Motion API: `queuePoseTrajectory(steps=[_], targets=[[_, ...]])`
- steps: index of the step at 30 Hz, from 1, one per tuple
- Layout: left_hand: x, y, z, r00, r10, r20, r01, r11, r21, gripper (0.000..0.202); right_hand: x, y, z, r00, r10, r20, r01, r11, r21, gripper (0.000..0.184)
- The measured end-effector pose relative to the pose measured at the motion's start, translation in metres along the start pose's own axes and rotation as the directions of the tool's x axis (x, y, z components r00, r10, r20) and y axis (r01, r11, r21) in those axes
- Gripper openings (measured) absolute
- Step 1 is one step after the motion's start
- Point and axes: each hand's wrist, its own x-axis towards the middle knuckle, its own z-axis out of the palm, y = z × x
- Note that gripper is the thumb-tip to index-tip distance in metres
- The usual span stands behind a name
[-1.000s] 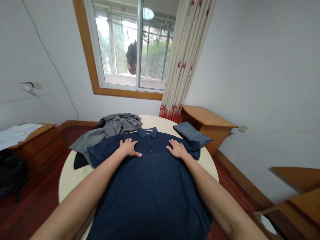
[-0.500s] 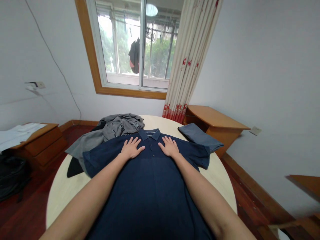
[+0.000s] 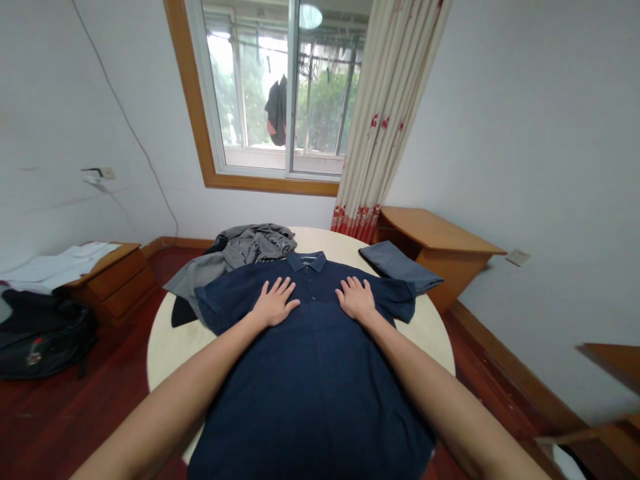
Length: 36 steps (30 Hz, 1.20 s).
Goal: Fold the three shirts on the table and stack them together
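Navy polo shirt (image 3: 310, 373) lies face up across the round desk (image 3: 170, 340), its long axis running from the near edge to the far edge, collar toward the far edge and hem hanging over the near one. Compared with half a second ago, both hands have slid a little down and apart from the collar. The left hand (image 3: 276, 304) rests flat on the chest left of the button placket, its grip spread wide, pinching nothing. The right hand (image 3: 357, 299) lies flat just right of the placket, fingers extended and close together. A crumpled grey garment (image 3: 240, 253) sits at the desk's far left edge, touching the shirt's sleeve. A folded grey-blue cloth (image 3: 400, 267) lies at the far right edge.
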Motion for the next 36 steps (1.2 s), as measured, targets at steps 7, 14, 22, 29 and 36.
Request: queuePoseTrajectory(steps=[7, 14, 22, 29, 36], targets=[[-0.103, -0.005, -0.007, 0.971, 0.226, 0.077, -0.214, 0.967, -0.138, 0.062, -0.097, 0.046, -0.018, 0.986, -0.150, -0.066, 0.154, 0.986, 0.062, 0.043], [-0.171, -0.038, -0.019, 0.981, 0.176, 0.085, -0.144, 0.945, -0.292, 0.047, -0.151, 0.114, -0.015, 0.994, -0.102, -0.047, 0.111, 0.954, 0.278, 0.042], [-0.231, -0.040, -0.029, 0.946, 0.273, 0.176, -0.179, 0.891, -0.417, 0.077, -0.193, 0.120, -0.038, 0.933, -0.351, 0.084, 0.246, 0.790, 0.562, 0.070], [-0.262, -0.034, -0.033, 0.914, 0.322, 0.247, -0.187, 0.875, -0.446, 0.082, -0.222, 0.099, -0.060, 0.893, -0.420, 0.163, 0.246, 0.758, 0.604, 0.072], [-0.263, -0.004, -0.026, 0.938, 0.303, 0.166, -0.210, 0.881, -0.424, 0.053, -0.217, 0.070, -0.069, 0.890, -0.454, 0.034, 0.312, 0.663, 0.681, 0.033]])
